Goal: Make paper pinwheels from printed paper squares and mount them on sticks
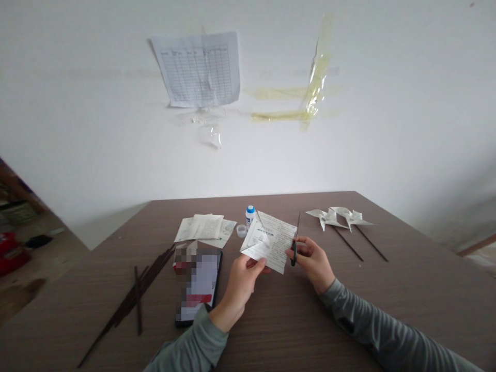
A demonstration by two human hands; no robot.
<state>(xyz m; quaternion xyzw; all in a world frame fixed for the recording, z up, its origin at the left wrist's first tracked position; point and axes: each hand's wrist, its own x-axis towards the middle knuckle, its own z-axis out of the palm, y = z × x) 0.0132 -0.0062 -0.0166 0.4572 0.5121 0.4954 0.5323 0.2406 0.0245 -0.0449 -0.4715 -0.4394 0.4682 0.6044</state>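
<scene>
My left hand (245,280) pinches the lower edge of a square sheet of printed paper (273,240), thumb on top and fingers beneath. The sheet is held up above the table, with slits running in from its left-hand corners. Black-handled scissors (294,252) are in my right hand (313,261), blades pointing up and away beside the paper's right edge. Whether the blades touch the paper I cannot tell. Just behind the sheet stands a small white bottle with a blue cap (250,213), partly hidden by the paper. A small translucent cap or cup (241,230) sits beside it.
Printed paper sheets (205,228) lie at the back left. Dark thin sticks (145,281) are heaped at the left, near a phone (201,287) by my left forearm. Two paper pinwheels (329,217) on sticks lie at the right. A wall (271,165) rises behind the table.
</scene>
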